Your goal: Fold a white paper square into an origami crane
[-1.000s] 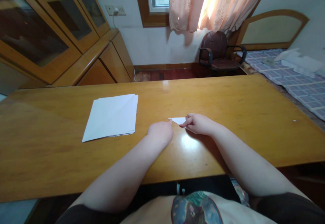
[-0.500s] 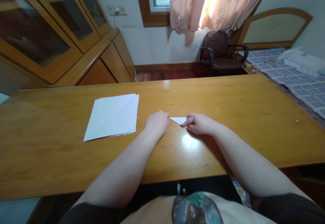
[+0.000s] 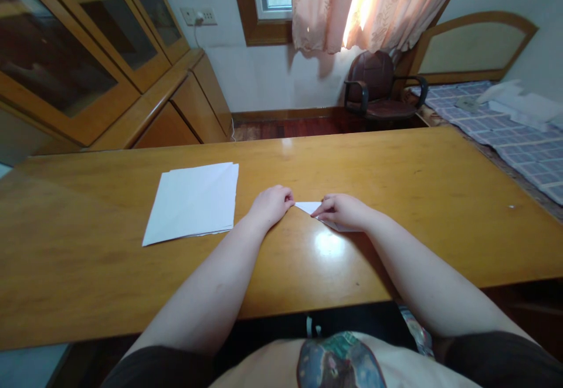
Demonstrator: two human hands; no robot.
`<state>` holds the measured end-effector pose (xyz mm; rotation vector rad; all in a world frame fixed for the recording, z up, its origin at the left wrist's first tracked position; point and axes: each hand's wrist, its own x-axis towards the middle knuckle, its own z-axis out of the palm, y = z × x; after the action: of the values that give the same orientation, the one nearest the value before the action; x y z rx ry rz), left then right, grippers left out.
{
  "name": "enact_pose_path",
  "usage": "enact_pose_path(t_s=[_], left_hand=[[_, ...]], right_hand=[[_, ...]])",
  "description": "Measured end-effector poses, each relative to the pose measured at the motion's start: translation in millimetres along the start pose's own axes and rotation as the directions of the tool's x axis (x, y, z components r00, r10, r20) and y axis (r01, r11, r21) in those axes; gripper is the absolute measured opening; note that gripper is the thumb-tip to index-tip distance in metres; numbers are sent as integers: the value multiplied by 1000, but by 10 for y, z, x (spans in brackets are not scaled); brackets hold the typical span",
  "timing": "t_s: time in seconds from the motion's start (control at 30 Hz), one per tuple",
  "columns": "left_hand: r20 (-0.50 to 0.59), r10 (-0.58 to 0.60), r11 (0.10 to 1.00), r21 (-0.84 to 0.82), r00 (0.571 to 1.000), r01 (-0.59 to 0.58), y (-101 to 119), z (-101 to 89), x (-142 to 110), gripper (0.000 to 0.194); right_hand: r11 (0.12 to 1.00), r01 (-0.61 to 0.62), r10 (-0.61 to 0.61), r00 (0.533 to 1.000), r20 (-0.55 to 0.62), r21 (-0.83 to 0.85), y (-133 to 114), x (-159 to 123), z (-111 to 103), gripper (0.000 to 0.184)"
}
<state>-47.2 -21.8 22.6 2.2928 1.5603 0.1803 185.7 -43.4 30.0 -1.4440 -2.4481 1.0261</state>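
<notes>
A folded piece of white paper (image 3: 307, 206), narrow and pointed at its left end, lies on the wooden table (image 3: 281, 282). My left hand (image 3: 273, 201) has its fingers closed on the pointed left tip. My right hand (image 3: 343, 210) rests over the wider right part, its fingers pressed together on the lower folded edge near the middle. Much of the folded paper's right side is hidden under that hand. Left of both hands lies a stack of white paper sheets (image 3: 193, 203), with a diagonal crease showing on the top sheet.
Beyond the table's far edge stand a wooden cabinet (image 3: 176, 104) at left and a brown armchair (image 3: 373, 86). A bed with a checked cover (image 3: 497, 124) is at right. A tiny white scrap (image 3: 511, 206) lies near the table's right side.
My left hand has turned slightly at the paper's tip, with its fingers showing more. My right hand has shifted a little, its fingers still at the lower edge.
</notes>
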Motion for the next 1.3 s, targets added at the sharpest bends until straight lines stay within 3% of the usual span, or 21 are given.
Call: enact_pose_path(t_s=[0.3,0.43,0.5,0.63,0.73,0.8,0.97,1.2,1.3], left_hand=[[-19,-19,999,-26,1000,19,-8,10,-1,11],[-17,-28,999,-27,999,28,-8,6,0,10],[-60,3,1000,-2,998,-3,23,1,-9,10],[-160,198,980,33,967,-196,177,4,-68,17],[-96,365,930,-6,926,-368,319,34,-127,20],[-37,413,911,-2,910,-413,389,61,-158,22],[-34,349,937,33,937,-348,461,79,-207,31],[3,269,958,106,963,-268,497,87,-251,46],[20,273,955,113,962,-274,491,83,-259,53]], right_hand=[[1000,11,-9,994,105,-12,28,-34,-81,40],[998,45,-40,994,105,-52,35,-84,-112,57],[997,46,-44,998,44,-58,57,-87,-115,58],[993,2,-19,988,-151,-117,127,-9,-92,35],[978,-93,44,966,-255,-185,147,69,-51,34],[966,-158,92,950,-298,-206,127,96,-16,35],[919,-323,245,916,-317,-225,9,85,60,31],[936,-302,245,928,-281,-180,-44,66,84,26],[966,-206,165,957,-239,-156,4,41,45,25]])
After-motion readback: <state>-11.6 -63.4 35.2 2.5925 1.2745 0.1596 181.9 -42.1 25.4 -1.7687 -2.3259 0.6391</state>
